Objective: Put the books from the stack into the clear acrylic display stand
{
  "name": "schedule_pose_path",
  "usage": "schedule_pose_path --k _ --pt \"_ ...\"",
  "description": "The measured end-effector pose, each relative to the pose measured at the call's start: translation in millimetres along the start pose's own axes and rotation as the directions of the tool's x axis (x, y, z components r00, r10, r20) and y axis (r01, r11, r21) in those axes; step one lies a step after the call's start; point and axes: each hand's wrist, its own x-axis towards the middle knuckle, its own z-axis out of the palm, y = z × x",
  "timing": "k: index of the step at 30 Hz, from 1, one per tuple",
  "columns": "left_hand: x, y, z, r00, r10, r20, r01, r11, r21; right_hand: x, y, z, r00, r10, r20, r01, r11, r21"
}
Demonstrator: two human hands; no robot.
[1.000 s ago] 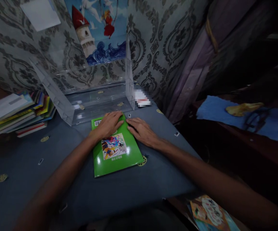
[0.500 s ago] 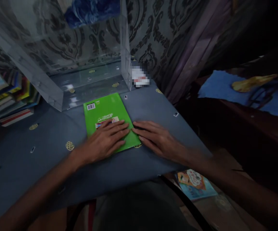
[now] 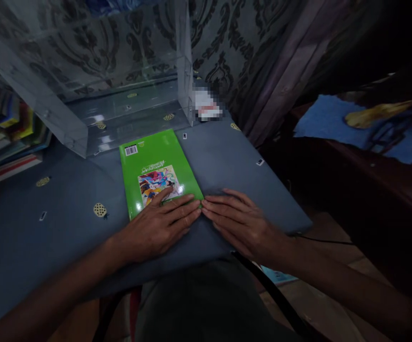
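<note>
- The green book point(image 3: 152, 159) lies flat on the worktop point(image 3: 223, 161), in front of the clear stand point(image 3: 184, 66), its lower edge partly under the left hand point(image 3: 165, 223).
- Left fingers are stretched out flat over the book's lower part, gripping nothing.
- Right fingers, on the right hand point(image 3: 241, 221), are also extended, tips at the lower right corner (whether they touch the book or only the other fingertips, I cannot tell).
- For good handling here, light, even pressure from the left palm seems best; the glossy cover may slide if pushed unevenly.
- The right fingertips would do well to work low against the corner (corners probably bend first).
- Count: two hands, one green book, one clear stand.
- On the book's cover: one barcode point(image 3: 131, 150) and one printed picture point(image 3: 158, 180).
- At the left, one stack of books point(image 3: 11, 126), too dim and cut off to count singly.
- At the right, one blue cloth point(image 3: 316, 118) bearing one yellow object point(image 3: 375, 115).
</note>
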Motion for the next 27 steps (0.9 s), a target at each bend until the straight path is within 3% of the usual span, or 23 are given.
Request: schedule_pose_path --k 5,9,15,20,22,25,27 --pt "-4 4 2 1.0 0.002 -0.002 -0.002 0.999 0.054 -1 -1 0 0.999 -0.032 -0.017 0.031 0.999 -0.043" --pt "-26 12 -2 1.0 -0.007 0.017 0.004 0.989 0.146 -3 -5 1 0.999 -0.048 -0.001 0.048 0.994 -0.097" --pt "-81 27 -8 0.988 -0.149 -0.039 0.154 0.961 0.231 8 -13 6 0.995 -0.089 -0.034 0.086 0.994 -0.072" --pt "-98 30 -16 0.97 -0.219 -0.104 0.232 0.963 0.136 30 -5 1 0.996 -0.071 -0.055 0.072 0.997 0.013" --pt "-98 19 -17 0.932 -0.315 -0.181 0.331 0.941 0.066 42 7 0 0.999 -0.017 -0.05 0.017 1.0 -0.004" --pt "-90 -12 -11 0.767 -0.571 -0.294 0.593 0.805 -0.013 65 31 9 0.988 0.151 -0.036 -0.153 0.987 -0.046" --pt "-80 -35 -3 0.68 -0.675 -0.286 0.691 0.721 -0.057 79 46 22 0.97 0.24 -0.031 -0.24 0.971 -0.018"
